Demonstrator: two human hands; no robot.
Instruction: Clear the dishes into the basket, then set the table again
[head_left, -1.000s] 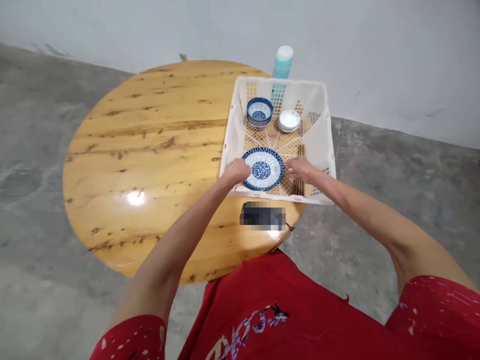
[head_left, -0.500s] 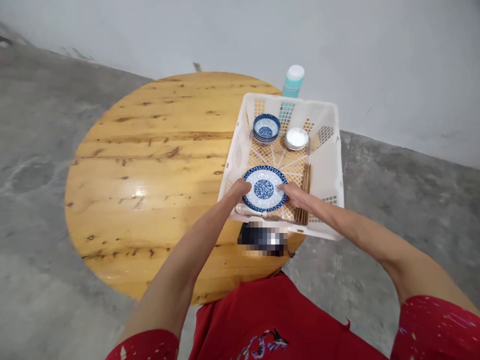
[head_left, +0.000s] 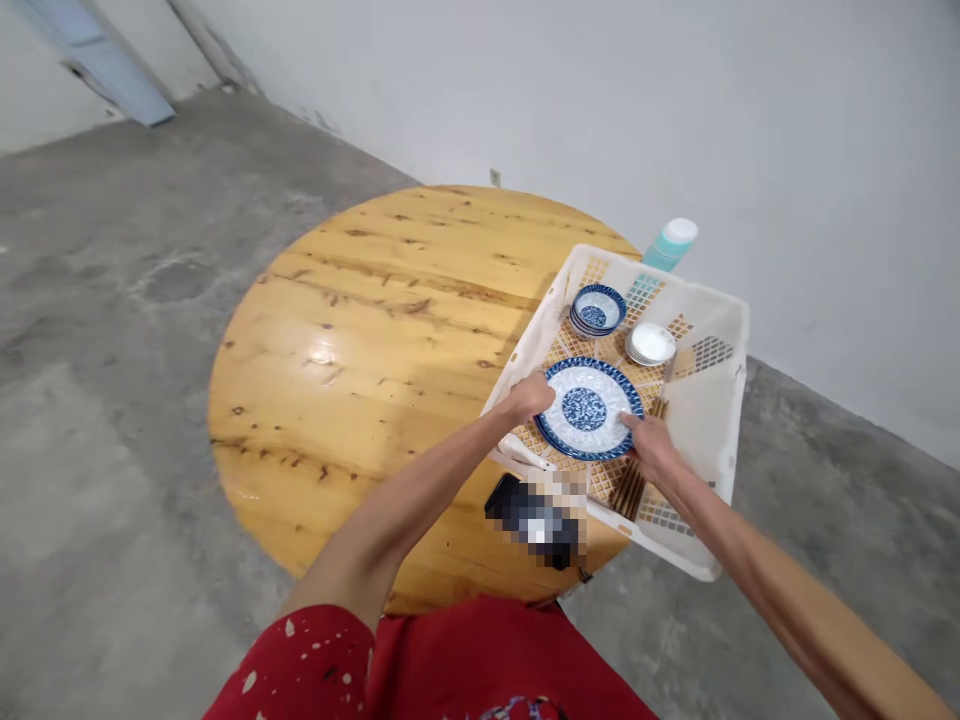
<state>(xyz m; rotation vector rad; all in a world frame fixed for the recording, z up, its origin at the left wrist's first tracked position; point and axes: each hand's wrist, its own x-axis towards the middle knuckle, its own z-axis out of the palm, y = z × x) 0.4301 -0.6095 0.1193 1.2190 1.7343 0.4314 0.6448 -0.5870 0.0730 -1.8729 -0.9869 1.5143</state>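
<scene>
Head view. Left hand [head_left: 534,395] and right hand [head_left: 651,445]: each grip closed on opposite rims of the blue-rimmed plate [head_left: 585,408], perhaps several stacked. Plate within the basket [head_left: 703,415] on the worktop [head_left: 360,390]; lifted or resting, cannot tell. Handling looks midway. Bowls [head_left: 598,310], small dishes [head_left: 651,344], chopsticks [head_left: 628,492], white spoon [head_left: 526,452] lie in basket, ungrasped.
</scene>
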